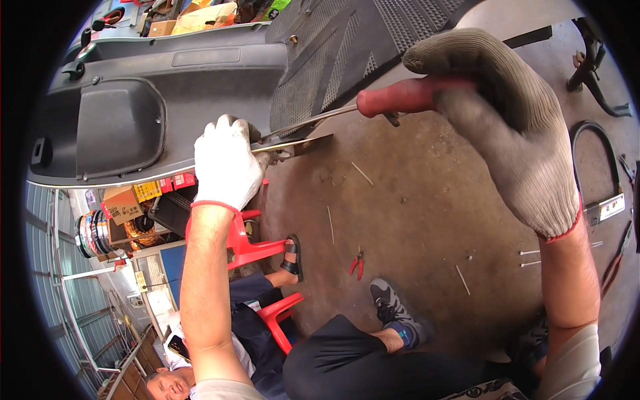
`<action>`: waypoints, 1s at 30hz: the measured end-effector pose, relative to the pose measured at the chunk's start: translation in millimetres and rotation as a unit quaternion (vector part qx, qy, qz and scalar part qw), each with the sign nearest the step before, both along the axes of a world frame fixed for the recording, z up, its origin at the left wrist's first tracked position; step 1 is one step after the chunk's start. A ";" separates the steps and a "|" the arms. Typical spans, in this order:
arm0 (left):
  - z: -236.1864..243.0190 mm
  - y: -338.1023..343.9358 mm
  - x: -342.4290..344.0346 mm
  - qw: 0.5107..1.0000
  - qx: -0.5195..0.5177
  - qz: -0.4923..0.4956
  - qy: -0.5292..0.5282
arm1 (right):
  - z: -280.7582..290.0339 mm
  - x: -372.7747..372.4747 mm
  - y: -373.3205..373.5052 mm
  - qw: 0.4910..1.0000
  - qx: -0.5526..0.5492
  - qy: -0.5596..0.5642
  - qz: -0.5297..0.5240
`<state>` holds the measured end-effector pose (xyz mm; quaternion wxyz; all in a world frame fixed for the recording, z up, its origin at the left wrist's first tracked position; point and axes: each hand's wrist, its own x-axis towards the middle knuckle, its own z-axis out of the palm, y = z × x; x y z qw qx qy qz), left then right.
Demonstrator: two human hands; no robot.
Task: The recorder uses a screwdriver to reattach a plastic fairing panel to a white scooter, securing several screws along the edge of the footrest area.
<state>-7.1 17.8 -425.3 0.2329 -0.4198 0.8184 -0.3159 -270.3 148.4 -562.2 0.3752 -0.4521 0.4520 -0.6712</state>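
My right hand, in a grey-stained knit glove, is closed round the red handle of a screwdriver; the hand is partly smeared by motion. Its metal shaft slants left and down to my left hand, gloved in white with a red cuff. The left fingers are curled at the lower edge of a dark grey scooter body, pinching a thin flat piece with a dark pointed end. A small metal fitting shows just beneath that piece. The screwdriver's tip is hidden at the left fingers.
On the concrete floor lie red-handled pliers, thin rods and, at right, a black U-shaped lock. Below left, a person sits by a red plastic chair. Boxes are stacked behind. My shoe is below.
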 end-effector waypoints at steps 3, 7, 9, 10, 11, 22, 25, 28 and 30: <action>0.0 -1.2 1.5 1.000 0.000 -0.004 0.005 | 0.0 2.7 -1.3 0.999 -0.037 -0.005 -0.008; -3.8 -1.5 1.8 1.000 0.005 0.005 0.006 | 0.0 5.7 0.4 0.998 0.029 0.027 -0.038; -3.0 -2.2 3.2 1.000 0.011 -0.004 0.011 | -1.3 4.4 4.4 0.998 0.038 0.000 -0.048; -3.4 -2.0 2.5 1.000 0.011 -0.004 0.011 | -3.4 2.9 6.1 0.997 0.047 -0.026 -0.058; -2.3 -1.2 0.3 1.000 0.010 0.002 0.009 | -7.3 -1.7 6.0 0.998 0.041 -0.038 -0.041; -0.4 -2.1 0.3 1.000 0.000 0.010 0.000 | -14.9 2.8 3.9 0.997 0.051 -0.061 -0.005; -2.9 -2.7 0.0 1.000 0.000 0.014 0.002 | -17.6 1.9 4.1 0.997 0.048 -0.054 -0.009; -3.5 -3.2 0.4 1.000 -0.001 0.011 -0.001 | -18.6 2.9 4.0 0.998 0.042 -0.054 -0.014; -3.5 -3.3 1.0 1.000 0.001 0.016 0.002 | -19.1 3.5 3.7 0.997 0.043 -0.054 -0.015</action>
